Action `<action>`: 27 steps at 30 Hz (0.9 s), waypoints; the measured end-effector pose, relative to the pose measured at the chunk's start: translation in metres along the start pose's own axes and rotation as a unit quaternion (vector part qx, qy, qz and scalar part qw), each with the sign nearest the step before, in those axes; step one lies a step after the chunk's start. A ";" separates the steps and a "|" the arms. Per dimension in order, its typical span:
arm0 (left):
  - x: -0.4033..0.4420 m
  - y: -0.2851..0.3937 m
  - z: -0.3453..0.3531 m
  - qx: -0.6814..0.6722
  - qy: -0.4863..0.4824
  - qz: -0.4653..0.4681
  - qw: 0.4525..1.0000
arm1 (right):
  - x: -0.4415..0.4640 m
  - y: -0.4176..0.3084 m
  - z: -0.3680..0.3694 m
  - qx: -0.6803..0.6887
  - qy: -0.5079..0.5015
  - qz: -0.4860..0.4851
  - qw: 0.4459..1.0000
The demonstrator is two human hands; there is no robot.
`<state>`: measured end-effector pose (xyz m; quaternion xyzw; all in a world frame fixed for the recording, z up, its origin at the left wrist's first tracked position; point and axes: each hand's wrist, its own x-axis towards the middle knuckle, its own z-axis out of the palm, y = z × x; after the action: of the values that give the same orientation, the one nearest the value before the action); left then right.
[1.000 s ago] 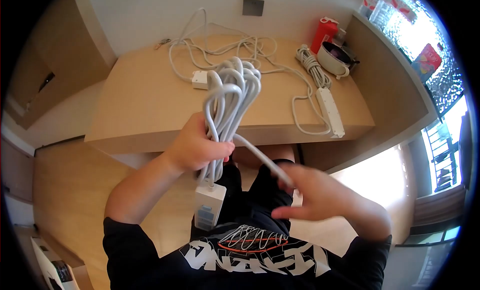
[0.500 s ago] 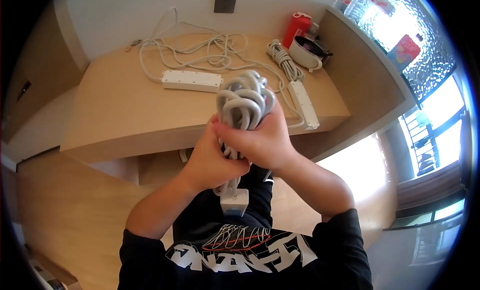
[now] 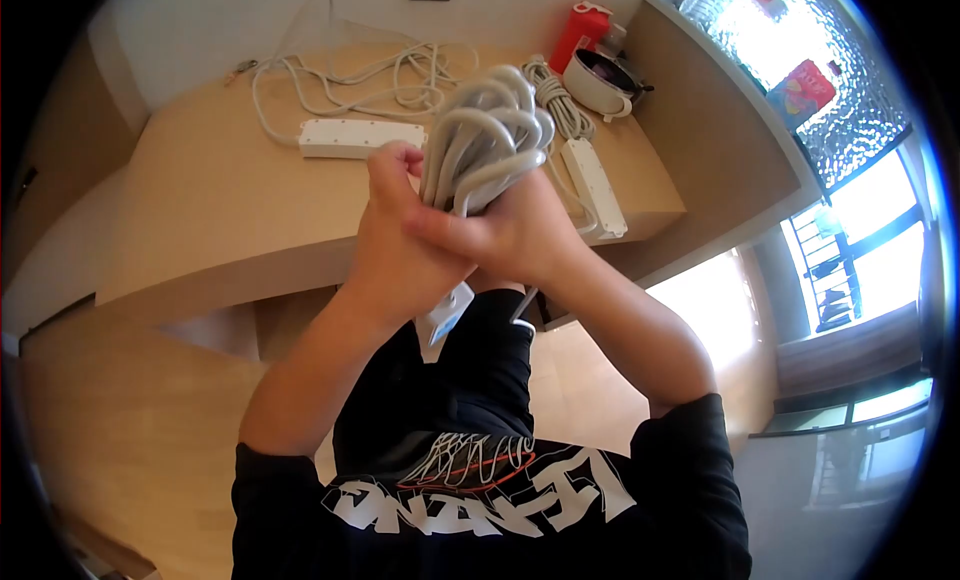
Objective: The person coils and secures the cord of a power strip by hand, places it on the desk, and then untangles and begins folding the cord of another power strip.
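Note:
A folded bundle of thick grey-white cable (image 3: pixel 485 140) rises in loops between my hands, above the desk's front edge. My right hand (image 3: pixel 525 225) is closed round its lower right side, thumb laid across the front. On the left, my left hand (image 3: pixel 400 235) grips the base of the bundle, its fingers curled near the loops and partly hidden. Below my wrists shows the end of a white power strip (image 3: pixel 445 312), tilted, with most of its body hidden by my hands. A short piece of cable hangs beside it over my lap.
On the wooden desk (image 3: pixel 220 200) lie a white power strip (image 3: pixel 350 138) with loosely tangled cable (image 3: pixel 400 85), and another strip (image 3: pixel 594 188) with bundled cable (image 3: pixel 557 100). At the back right stand a red container (image 3: pixel 580 35) and a white pot (image 3: pixel 597 85). A raised side panel (image 3: pixel 720 130) borders the right.
The cable bundle has moved up and its loops have fanned wider. My left hand has shifted upward along it. The white strip end has moved up and left, now tilted.

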<state>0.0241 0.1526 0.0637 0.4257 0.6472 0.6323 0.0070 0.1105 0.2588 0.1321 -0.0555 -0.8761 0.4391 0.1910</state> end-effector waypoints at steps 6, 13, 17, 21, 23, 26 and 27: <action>0.012 0.007 -0.002 -0.090 -0.048 0.038 0.994 | 0.006 -0.002 -0.003 0.095 0.032 -0.012 0.995; 0.012 -0.034 -0.051 -0.228 -0.271 0.010 0.935 | 0.001 -0.003 -0.012 0.126 0.034 -0.040 0.991; 0.007 -0.007 -0.056 -0.305 -0.339 -0.129 0.880 | 0.007 -0.013 0.006 0.204 0.092 -0.039 0.974; 0.015 -0.011 -0.066 -0.467 -0.432 -0.135 0.760 | 0.002 -0.010 0.012 0.166 0.087 -0.130 0.974; 0.021 -0.013 -0.068 -0.501 -0.482 -0.109 0.710 | -0.002 -0.019 0.001 0.169 -0.011 -0.086 0.982; 0.027 0.003 -0.073 -0.394 -0.498 -0.144 0.759 | 0.000 -0.018 0.004 0.196 -0.026 -0.099 0.975; 0.023 0.005 -0.069 -0.396 -0.473 -0.144 0.774 | 0.000 -0.019 0.003 0.173 -0.027 -0.097 0.980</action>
<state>-0.0259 0.1088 0.0941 0.5327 0.3081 0.5437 0.5707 0.1108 0.2450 0.1457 0.0761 -0.7928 0.5650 0.2155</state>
